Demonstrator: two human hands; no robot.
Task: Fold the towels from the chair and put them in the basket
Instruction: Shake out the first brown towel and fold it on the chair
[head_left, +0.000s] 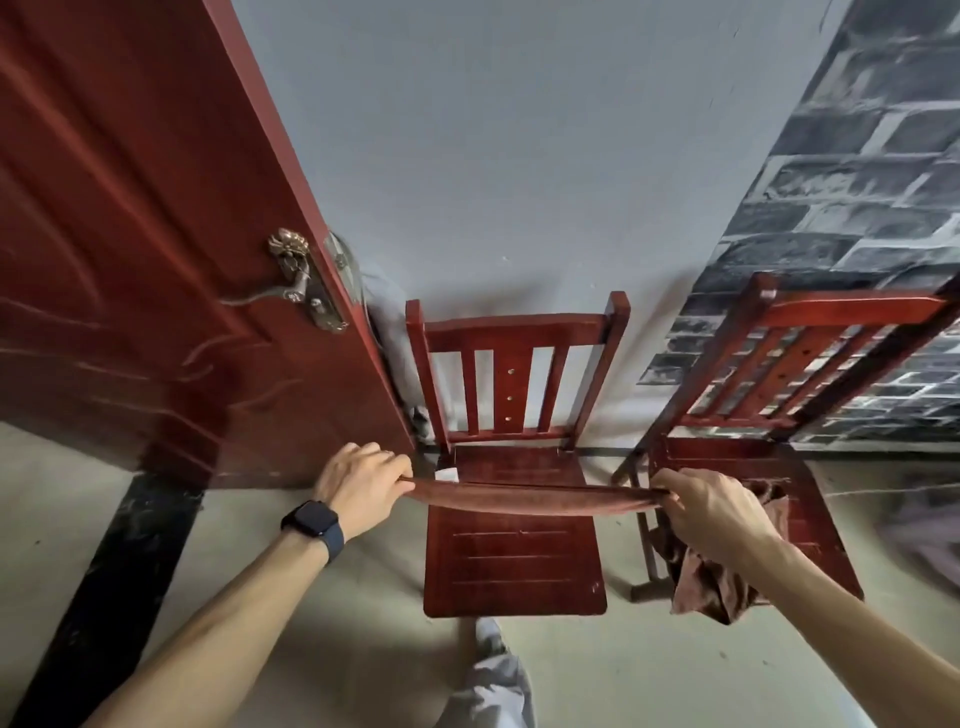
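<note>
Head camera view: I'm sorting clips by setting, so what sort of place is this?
Probably a plain room indoors, perhaps a home: a red door with a lever handle, two wooden chairs against a grey wall, and brick-pattern wallpaper at right.

stretched towel (535, 503): ends hidden in left hand (358, 488) and right hand (717, 512) | towel heap (696, 587): partly behind right forearm (857, 623) | right chair (831, 307): backrest cut by frame edge | pale shape (930, 525) at right edge: blurred, unidentifiable | door (130, 234): cropped top, left
</note>
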